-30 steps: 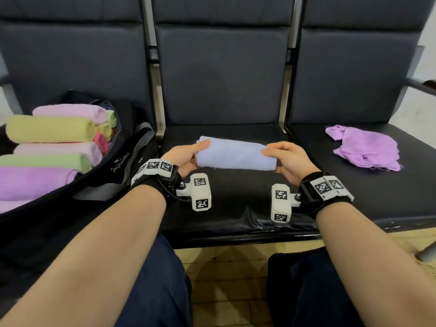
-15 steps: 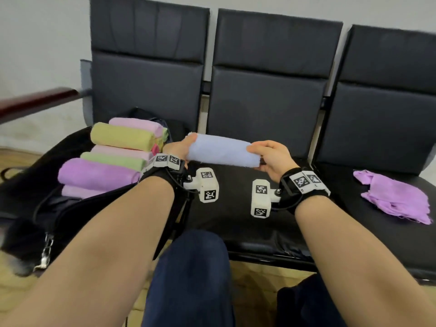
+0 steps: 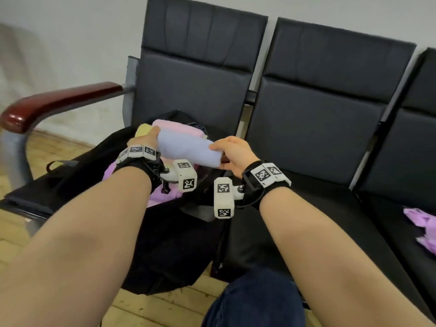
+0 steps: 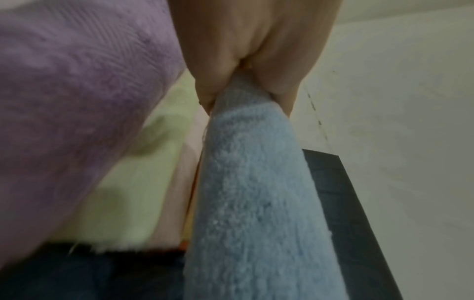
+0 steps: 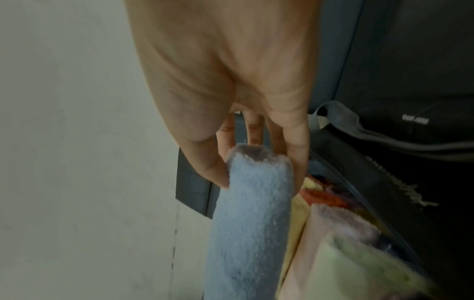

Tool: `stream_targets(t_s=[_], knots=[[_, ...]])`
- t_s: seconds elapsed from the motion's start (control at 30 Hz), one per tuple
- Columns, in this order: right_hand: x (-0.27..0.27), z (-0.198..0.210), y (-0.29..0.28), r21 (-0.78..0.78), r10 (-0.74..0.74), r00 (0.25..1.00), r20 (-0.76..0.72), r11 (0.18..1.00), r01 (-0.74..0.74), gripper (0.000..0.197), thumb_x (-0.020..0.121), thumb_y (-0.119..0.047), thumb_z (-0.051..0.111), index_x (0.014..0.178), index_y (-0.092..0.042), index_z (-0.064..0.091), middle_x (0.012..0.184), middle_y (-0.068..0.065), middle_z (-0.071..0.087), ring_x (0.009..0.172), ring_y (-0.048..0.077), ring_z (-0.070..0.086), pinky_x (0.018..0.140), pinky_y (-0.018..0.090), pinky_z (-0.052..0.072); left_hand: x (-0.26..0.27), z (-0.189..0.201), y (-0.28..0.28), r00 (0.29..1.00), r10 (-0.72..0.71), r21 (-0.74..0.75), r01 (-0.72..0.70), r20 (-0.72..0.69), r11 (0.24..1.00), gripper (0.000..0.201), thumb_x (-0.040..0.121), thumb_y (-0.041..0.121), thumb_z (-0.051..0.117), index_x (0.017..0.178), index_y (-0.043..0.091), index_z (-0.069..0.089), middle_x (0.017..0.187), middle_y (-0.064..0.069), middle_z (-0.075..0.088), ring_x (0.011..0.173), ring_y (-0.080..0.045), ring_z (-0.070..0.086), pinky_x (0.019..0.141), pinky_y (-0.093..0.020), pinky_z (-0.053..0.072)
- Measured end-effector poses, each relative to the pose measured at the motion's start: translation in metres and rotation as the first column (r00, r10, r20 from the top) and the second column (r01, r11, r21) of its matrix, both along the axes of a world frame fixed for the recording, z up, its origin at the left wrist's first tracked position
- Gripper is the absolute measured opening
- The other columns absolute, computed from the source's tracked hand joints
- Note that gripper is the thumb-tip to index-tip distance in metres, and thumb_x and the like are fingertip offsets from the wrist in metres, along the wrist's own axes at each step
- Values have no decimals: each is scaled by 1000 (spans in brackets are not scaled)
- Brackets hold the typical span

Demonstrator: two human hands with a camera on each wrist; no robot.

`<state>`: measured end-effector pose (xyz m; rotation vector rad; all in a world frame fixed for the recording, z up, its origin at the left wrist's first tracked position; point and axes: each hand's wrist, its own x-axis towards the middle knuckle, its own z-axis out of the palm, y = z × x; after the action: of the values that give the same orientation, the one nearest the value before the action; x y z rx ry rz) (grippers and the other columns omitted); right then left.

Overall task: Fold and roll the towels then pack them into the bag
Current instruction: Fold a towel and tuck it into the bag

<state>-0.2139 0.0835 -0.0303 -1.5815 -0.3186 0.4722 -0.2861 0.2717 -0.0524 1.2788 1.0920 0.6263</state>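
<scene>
Carrying the rolled blue towel (image 3: 186,149) over from the middle seat, where it was a second ago, to just above the open black bag (image 3: 165,244). Left hand (image 3: 145,138) and right hand (image 3: 232,153) are each gripping one end. Rolled towels (image 3: 177,128) are already filling the bag; a loose purple towel (image 3: 422,230) is waiting unfolded.

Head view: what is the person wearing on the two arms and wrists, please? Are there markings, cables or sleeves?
Both forearms are bare, with no sleeves. Each wrist carries a black strap topped by a white band printed with square black-and-white markers. A white box-shaped camera unit, also bearing such markers, is fixed to each strap, and a thin black cable loops beside it.
</scene>
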Motion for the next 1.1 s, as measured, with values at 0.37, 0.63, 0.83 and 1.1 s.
stream_targets(t_s=[0.37,0.63,0.83,1.1], knots=[[6,-36,79,-97,65,997,-29,993,-68,23,79,5,64,66,-11,55,74,10,51,66,20,54,62,34,51,-10,-24,55,973,190,-141,-171,133,975,30,85,33,63,108,13,65,79,2,60,70,-18,57,67,-24,37],[19,-54,88,-111,-10,997,81,994,19,25,77,5,68,65,-15,59,74,6,57,79,23,55,71,40,47,17,-47,70,972,81,132,-112,220,985,23,86,32,61,91,9,65,84,-8,62,74,-19,54,75,-25,42],[23,-66,94,-135,15,994,108,991,0,22,80,3,71,72,-14,59,79,5,56,79,25,55,73,40,45,25,-56,76,994,49,238,-71,97,969,38,94,26,53,124,1,55,123,-17,59,113,-31,55,89,-30,41],[23,-58,89,-269,84,972,220,963,-22,7,83,-7,72,88,-12,68,79,-2,58,78,16,58,80,38,56,21,-52,79,951,119,345,-14,-286,939,38,91,40,56,122,18,54,133,-13,45,124,-34,44,105,-48,35]])
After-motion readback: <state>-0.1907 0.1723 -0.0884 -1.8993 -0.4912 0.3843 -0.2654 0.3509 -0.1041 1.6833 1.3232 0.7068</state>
